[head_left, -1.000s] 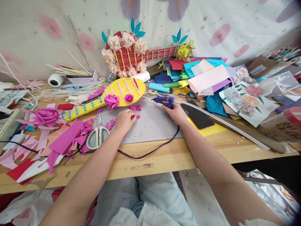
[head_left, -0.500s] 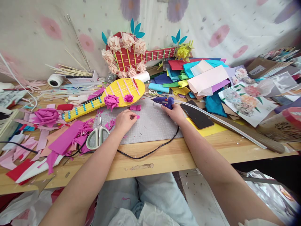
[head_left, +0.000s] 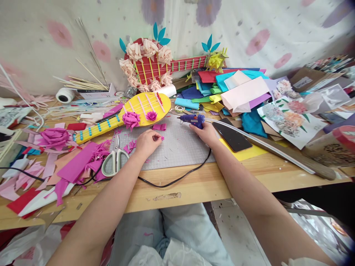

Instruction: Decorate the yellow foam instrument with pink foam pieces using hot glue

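Over the grey cutting mat (head_left: 180,151), my left hand (head_left: 148,143) is closed in a pinch on a small magenta paper piece (head_left: 162,138), most of it hidden by the fingers. My right hand (head_left: 205,133) wraps round a blue glue gun (head_left: 193,119), its nozzle pointing left. Just beyond my left hand lies a folded strip of magenta paper (head_left: 159,127). Behind it rests a yellow paper guitar (head_left: 146,107) with magenta flowers on its body. Scissors (head_left: 115,159) with pale green handles lie left of my left wrist, near fringed magenta scraps (head_left: 129,146).
A black cable (head_left: 169,184) curves along the table's front. Right of my right hand are a black phone (head_left: 233,136) and a long clear glue stick (head_left: 266,146). A red paper guitar (head_left: 146,70) stands at the back, beside piled coloured paper (head_left: 244,90). Magenta scraps (head_left: 76,162) cover the left.
Hardly anything differs. My left fingers have shifted slightly around the magenta piece, while the glue gun stays in my right hand at almost the same spot.
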Demonstrator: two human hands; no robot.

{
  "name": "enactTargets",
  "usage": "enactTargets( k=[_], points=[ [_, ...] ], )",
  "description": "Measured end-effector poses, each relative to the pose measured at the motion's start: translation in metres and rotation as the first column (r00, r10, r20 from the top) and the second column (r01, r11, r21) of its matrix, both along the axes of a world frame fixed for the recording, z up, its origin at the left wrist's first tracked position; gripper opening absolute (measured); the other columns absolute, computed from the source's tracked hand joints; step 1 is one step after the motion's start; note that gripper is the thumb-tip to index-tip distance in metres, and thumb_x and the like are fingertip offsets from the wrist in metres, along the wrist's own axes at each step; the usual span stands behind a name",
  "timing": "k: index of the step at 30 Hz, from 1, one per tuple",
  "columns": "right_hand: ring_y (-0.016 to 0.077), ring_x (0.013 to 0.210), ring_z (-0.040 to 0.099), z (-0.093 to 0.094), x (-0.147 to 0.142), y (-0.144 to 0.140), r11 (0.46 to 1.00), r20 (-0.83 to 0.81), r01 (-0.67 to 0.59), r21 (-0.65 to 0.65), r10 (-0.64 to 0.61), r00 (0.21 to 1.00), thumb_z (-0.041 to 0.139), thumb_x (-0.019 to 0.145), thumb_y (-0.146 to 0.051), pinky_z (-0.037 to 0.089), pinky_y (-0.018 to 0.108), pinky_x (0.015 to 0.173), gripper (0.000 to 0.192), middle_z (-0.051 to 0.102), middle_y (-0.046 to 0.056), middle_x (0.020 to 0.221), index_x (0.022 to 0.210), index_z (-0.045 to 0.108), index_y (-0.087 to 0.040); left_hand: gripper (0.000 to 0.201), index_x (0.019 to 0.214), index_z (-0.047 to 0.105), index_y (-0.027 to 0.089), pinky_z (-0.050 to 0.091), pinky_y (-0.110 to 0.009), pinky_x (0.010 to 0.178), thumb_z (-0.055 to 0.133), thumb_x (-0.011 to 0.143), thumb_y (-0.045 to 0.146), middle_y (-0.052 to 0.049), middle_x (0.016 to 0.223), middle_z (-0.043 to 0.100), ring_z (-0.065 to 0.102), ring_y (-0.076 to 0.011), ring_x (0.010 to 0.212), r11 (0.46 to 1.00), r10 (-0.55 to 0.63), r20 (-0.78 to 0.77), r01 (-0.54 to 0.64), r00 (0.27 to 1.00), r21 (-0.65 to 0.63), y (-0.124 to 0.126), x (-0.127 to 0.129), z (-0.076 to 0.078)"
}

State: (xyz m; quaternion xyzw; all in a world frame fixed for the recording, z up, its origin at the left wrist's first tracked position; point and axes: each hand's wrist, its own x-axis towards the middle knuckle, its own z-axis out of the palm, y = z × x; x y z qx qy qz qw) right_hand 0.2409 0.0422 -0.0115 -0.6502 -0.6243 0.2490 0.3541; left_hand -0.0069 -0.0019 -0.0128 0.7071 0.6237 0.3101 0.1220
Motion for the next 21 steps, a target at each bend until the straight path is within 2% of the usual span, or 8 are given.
enactTargets(
  k=[7,12,17,21],
  points=[
    [0.0195,0.067,0.056,0.001,-0.001,-0.001,1.0,-0.011,-0.01,-0.004,0.01,1.0,0.059,0.069,-0.058,0.039,0.028,0.058,0.045,0.06,0.003,0.064,0.081,0.065,-0.015,0.015,0.078,0.068,0.02,0.042,-0.027,0.068,0.057,0.069,0.015,-0.001,0.078,0.064,0.057,-0.0147,0.07,1.0,0.002,0.041,-0.001,0.999,-0.022,0.0,-0.001,0.001],
    [0.0184,0.065,0.055,0.001,-0.001,-0.002,1.0,-0.022,-0.017,-0.004,0.017,1.0,0.059,0.068,-0.058,0.039,0.027,0.057,0.045,0.059,0.003,0.064,0.081,0.065,-0.015,0.011,0.078,0.066,0.019,0.043,-0.027,0.07,0.057,0.071,0.017,-0.002,0.079,0.063,0.057,-0.0146,0.071,1.0,-0.006,0.106,0.007,0.994,-0.009,0.003,-0.002,-0.002],
    [0.0133,0.055,0.049,-0.001,-0.002,-0.002,0.999,-0.216,-0.052,-0.014,0.048,0.975,0.064,0.065,-0.057,0.038,0.026,0.052,0.045,0.057,0.001,0.061,0.081,0.064,-0.015,0.006,0.077,0.061,0.019,0.042,-0.026,0.069,0.056,0.073,0.022,-0.002,0.084,0.062,0.056,-0.0138,0.075,0.996,-0.016,0.23,-0.006,0.973,0.094,0.008,-0.005,-0.011],
    [0.0095,0.049,0.043,0.01,-0.008,-0.012,0.977,-0.351,-0.211,-0.029,0.187,0.917,0.063,0.066,-0.061,0.035,0.024,0.047,0.046,0.05,-0.002,0.054,0.075,0.062,-0.015,0.013,0.075,0.058,0.019,0.039,-0.024,0.061,0.056,0.076,0.032,0.001,0.069,0.059,0.052,-0.0121,0.064,1.0,0.015,0.348,-0.019,0.938,0.006,0.009,-0.005,-0.016]
  ],
)
